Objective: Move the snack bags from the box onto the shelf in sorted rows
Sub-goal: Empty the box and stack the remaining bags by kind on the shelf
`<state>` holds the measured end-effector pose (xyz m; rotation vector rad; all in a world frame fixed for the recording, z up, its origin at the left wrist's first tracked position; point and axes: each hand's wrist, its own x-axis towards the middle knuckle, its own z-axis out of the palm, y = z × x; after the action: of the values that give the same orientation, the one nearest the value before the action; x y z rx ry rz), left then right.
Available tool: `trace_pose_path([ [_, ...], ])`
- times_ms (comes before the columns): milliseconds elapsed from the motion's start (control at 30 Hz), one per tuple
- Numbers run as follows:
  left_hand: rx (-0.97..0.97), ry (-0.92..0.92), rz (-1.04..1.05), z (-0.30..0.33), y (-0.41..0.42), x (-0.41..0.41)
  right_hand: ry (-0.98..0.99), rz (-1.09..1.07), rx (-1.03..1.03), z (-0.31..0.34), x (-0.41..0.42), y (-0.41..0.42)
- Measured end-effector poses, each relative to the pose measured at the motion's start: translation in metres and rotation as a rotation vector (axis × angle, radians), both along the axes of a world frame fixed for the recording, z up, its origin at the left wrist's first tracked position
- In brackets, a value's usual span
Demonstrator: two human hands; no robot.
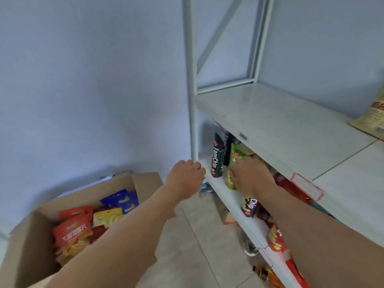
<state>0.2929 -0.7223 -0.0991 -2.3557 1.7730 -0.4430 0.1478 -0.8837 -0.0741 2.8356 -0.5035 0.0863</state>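
A cardboard box (27, 246) stands on the floor at the lower left, holding red (72, 231), yellow (108, 218) and blue snack bags (122, 199). On the middle shelf (224, 190) of the white rack, black YamChip bags (217, 159) stand upright at the left end. My right hand (251, 175) is closed on a green snack bag (234, 161) that stands beside them. My left hand (187, 175) rests with curled fingers at the shelf's front left corner, by the rack's post, and holds nothing. Another black bag (249, 206) and red bags (274, 238) show below my right forearm.
The top shelf (280, 129) is mostly bare, with a yellow bag (372, 119) at its far right and a red-framed label holder (307, 186) on its front edge. Pale walls close the corner. More packs lie on the tiled floor under the rack (264, 273).
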Motion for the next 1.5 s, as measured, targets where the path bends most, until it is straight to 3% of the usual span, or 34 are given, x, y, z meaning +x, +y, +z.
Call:
trace_pose_path([
  [133, -0.018, 0.025, 0.085, -0.021, 0.097, 0.054, -0.001, 0.105, -0.018, -0.029, 0.074, 0.079],
  [400, 0.02, 0.139, 0.3, -0.064, 0.268, 0.159, 0.037, 0.255, 0.169, -0.082, 0.212, 0.235],
  [633, -0.104, 0.35, 0.625, -0.125, 0.353, 0.245, 0.035, 0.308, 0.381, -0.146, 0.31, 0.285],
  [767, -0.157, 0.521, 0.827, -0.169, 0.376, 0.279, 0.149, 0.229, 0.561, -0.206, 0.363, 0.295],
  [833, -0.201, 0.716, 0.955, -0.194, 0.379, 0.291, 0.215, 0.166, 0.627, -0.24, 0.384, 0.3],
  [967, -0.447, 1.36, 1.245, -0.258, 0.385, 0.311, 0.308, -0.049, 0.787, -0.302, 0.41, 0.31],
  [1067, -0.432, 1.656, 1.379, -0.334, 0.397, 0.319, 0.301, -0.332, 0.998, -0.356, 0.422, 0.311],
  [1167, -0.391, 1.819, 1.379, -0.412, 0.404, 0.319, 0.259, -0.652, 1.204, -0.419, 0.435, 0.312],
  [1267, -0.297, 1.869, 1.29, -0.47, 0.409, 0.318, 0.27, -0.839, 1.304, -0.479, 0.44, 0.316],
  [1500, 0.069, 1.934, 1.174, -0.545, 0.416, 0.316, 0.278, -1.04, 1.408, -0.581, 0.429, 0.322],
])
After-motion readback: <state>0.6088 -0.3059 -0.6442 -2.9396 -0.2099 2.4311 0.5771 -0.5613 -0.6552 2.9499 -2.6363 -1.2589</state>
